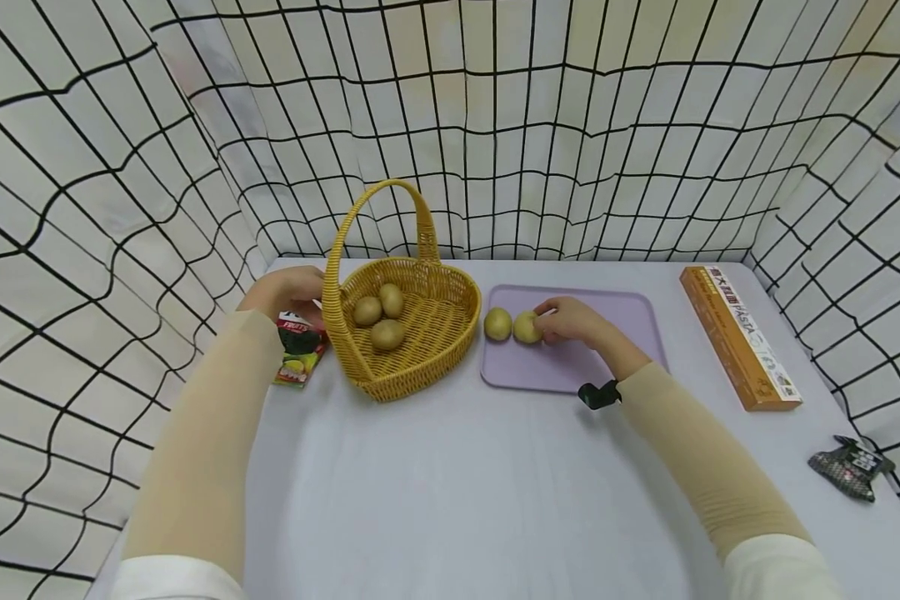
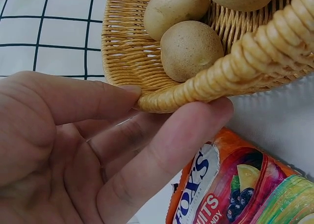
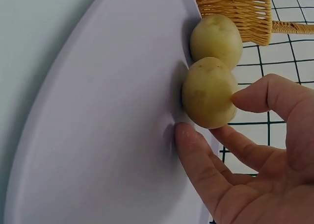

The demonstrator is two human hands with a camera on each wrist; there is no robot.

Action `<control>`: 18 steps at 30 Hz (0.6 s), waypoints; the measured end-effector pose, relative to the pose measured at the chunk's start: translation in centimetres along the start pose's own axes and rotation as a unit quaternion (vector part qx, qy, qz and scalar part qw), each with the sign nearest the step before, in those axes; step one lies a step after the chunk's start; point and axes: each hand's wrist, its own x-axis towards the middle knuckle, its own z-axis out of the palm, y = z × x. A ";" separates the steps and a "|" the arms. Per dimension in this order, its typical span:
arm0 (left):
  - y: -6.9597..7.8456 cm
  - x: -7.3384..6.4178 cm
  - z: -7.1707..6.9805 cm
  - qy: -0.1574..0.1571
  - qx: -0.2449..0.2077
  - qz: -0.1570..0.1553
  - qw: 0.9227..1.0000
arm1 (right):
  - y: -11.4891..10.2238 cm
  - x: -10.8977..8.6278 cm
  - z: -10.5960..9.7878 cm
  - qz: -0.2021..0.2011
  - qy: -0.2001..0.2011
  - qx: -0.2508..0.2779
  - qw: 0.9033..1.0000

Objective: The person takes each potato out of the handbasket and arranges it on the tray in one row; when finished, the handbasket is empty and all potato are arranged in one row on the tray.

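A yellow wicker basket (image 1: 450, 358) with a tall arched handle stands left of the middle, holding several brownish potatoes (image 1: 387, 335). At its left side my left hand (image 1: 283, 292) pinches the woven edge near the handle's foot, thumb on one side and fingers on the other. On a lilac tray (image 1: 570, 375) two paler potatoes lie side by side against the left part. My right hand (image 1: 566, 321) holds the right-hand potato (image 3: 208, 94) by its near end, thumb on its side and fingertips at its lower edge. The other potato (image 3: 216, 40) touches it.
Beside the basket, partly under my left hand, lies a fruit candy packet (image 2: 235, 185). A long orange pasta box (image 1: 738, 337) is right of the tray, with a small dark packet (image 1: 851, 468) nearer the table's right edge. Netting (image 1: 525, 167) over white cloth encloses the back and sides.
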 end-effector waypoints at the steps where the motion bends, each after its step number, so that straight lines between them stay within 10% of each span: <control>1: 0.0 0.0 0.0 0.000 -0.001 0.000 1.000 | -0.1 0.0 -0.1 -0.002 0.001 -0.012 1.000; 9: 0.1 0.1 0.1 -0.004 -0.003 0.005 1.000 | -0.2 -0.3 -0.6 0.004 0.001 -0.009 1.000; 18: -0.1 0.1 0.0 -0.004 -0.009 -0.001 1.000 | -1.8 0.0 -0.8 -0.070 0.125 0.007 0.990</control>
